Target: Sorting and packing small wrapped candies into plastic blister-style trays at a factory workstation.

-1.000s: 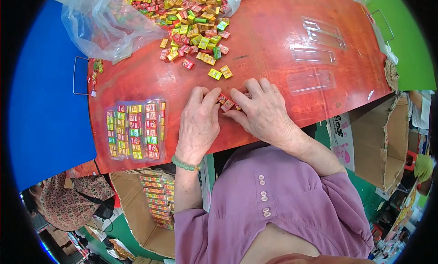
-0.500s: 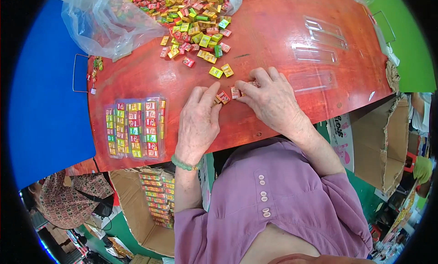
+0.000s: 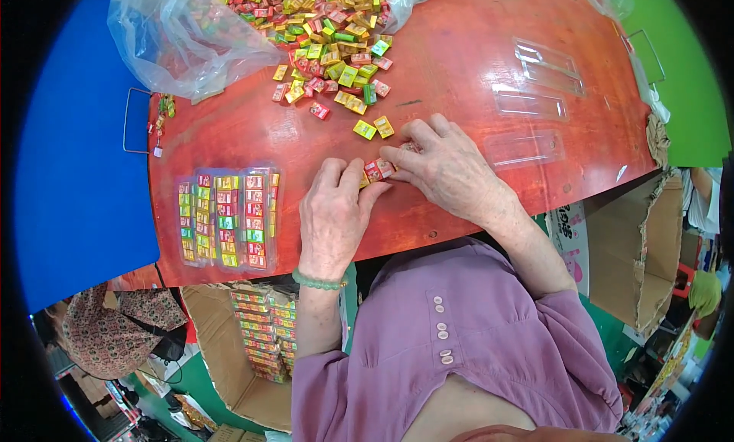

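My left hand (image 3: 333, 216) and my right hand (image 3: 445, 167) meet over the red table, each with its fingers closed on a short row of small coloured boxes (image 3: 379, 169). Red faces show between the fingertips, and a yellow one peeks out by the left thumb. My fingers cover part of the row, so its full length is hidden. Just beyond lie two loose boxes, one yellow (image 3: 365, 129) and one golden-orange (image 3: 384, 126). To the left, filled clear plastic trays (image 3: 241, 220) of similar boxes sit side by side.
A large heap of small boxes (image 3: 336, 40) spreads across the far side beside a clear plastic bag (image 3: 180, 48). Clear trays (image 3: 529, 104) lie at the right. Below the table edge stand a cardboard box (image 3: 210, 327) with packed trays and another carton (image 3: 638, 251).
My hands have drawn together, and the boxes that were apart between them now meet in one row. The right hand has shifted slightly left.
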A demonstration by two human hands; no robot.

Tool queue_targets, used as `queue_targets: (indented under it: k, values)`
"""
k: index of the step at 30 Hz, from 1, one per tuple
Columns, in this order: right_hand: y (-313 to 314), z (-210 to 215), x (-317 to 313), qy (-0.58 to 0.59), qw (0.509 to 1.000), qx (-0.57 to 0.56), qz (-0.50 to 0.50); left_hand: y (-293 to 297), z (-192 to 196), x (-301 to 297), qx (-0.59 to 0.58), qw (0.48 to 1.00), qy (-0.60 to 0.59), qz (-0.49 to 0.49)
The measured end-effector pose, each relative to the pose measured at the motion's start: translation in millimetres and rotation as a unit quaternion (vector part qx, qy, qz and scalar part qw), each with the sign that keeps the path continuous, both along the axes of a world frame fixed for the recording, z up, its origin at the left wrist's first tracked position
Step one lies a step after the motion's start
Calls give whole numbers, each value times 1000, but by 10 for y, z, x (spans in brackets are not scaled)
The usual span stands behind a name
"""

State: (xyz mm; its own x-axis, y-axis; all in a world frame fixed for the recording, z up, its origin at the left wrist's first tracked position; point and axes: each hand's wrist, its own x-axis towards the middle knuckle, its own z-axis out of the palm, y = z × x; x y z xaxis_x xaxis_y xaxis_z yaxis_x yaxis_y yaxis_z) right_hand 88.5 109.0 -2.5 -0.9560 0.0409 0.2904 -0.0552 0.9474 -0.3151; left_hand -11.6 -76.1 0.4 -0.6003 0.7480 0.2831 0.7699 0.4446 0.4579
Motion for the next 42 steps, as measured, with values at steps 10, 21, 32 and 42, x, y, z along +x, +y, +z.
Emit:
queue_targets:
  k: [10,21,32,42]
  values:
    - [208,245,12,-52,979,-198,-9,-64,38,-70,26,996,-86,-25]
    - [201,75,-431,-21,989,-149,13,-64,33,-4,24,996,-86,-21]
    - [472,308,-83,-103,977,-175,-61,-74,32,-32,42,993,-103,-29]
    - [457,436,-17,-160,963,-216,-21,-75,-10,-73,52,993,-98,-39]
